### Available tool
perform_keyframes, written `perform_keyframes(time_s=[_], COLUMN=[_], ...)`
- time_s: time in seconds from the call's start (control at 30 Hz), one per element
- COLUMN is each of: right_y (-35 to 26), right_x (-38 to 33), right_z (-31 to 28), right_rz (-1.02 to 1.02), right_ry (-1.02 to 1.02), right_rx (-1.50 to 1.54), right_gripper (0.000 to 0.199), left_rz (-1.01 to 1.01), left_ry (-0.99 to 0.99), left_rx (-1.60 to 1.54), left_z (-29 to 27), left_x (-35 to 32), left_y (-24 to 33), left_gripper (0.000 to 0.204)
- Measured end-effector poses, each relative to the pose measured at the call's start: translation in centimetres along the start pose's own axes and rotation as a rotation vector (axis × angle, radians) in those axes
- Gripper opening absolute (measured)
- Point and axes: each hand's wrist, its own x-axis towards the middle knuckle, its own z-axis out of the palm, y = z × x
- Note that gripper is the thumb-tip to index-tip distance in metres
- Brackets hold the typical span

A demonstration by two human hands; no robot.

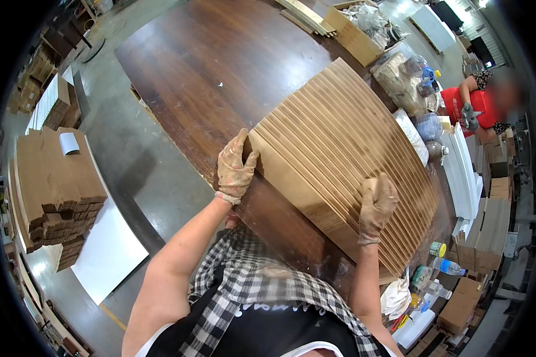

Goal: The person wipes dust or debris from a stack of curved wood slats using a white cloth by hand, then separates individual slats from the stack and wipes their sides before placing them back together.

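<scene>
Light-brown wooden strips [333, 149] lie side by side in a ridged row, slanting across a dark brown wooden table [220, 65]. My left hand [236, 168], in a stained work glove, rests against the left corner of the row with thumb and fingers apart. Over the right part of the strips is my right hand [378, 205], gloved too, its fingers curled in against the ridges. Whatever those fingers may hold is hidden.
Bottles and bags [426, 128] line the table's right side, with more bottles [438, 276] at lower right. An open cardboard box [354, 35] stands at the far edge. Stacked cardboard [59, 172] is at left. Another person [476, 107] in a red apron works at right.
</scene>
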Motion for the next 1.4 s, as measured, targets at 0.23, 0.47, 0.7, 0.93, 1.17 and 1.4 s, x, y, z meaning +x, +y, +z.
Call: perform_keyframes(time_s=[0.23, 0.47, 0.7, 0.93, 1.17, 1.4], right_y=[-15.3, -4.6, -14.6, -9.3, -15.7, -15.8], right_x=[5.2, 3.4, 7.2, 7.5, 10.1, 11.4], right_z=[7.1, 3.4, 8.4, 7.2, 10.6, 12.2], right_rz=[-0.193, -0.031, -0.253, -0.065, -0.34, -0.274], right_ry=[-0.13, 0.03, -0.213, -0.089, -0.253, -0.141], right_rx=[0.288, 0.041, 0.241, 0.04, 0.236, 0.252], right_gripper=[0.041, 0.043, 0.039, 0.037, 0.031, 0.038], left_rz=[0.125, 0.062, 0.036, 0.028, -0.009, -0.039], left_ry=[0.035, 0.027, -0.006, 0.03, 0.012, -0.005], left_rx=[0.088, -0.015, 0.013, -0.007, 0.008, 0.011], left_z=[-3.1, -0.1, -0.6, -0.5, -0.6, -0.4], left_x=[2.4, 0.6, 0.8, 0.6, 0.6, 0.6], left_y=[-1.7, 0.2, 0.6, 0.7, 0.7, 1.0], left_gripper=[0.056, 0.059, 0.057, 0.06, 0.065, 0.07])
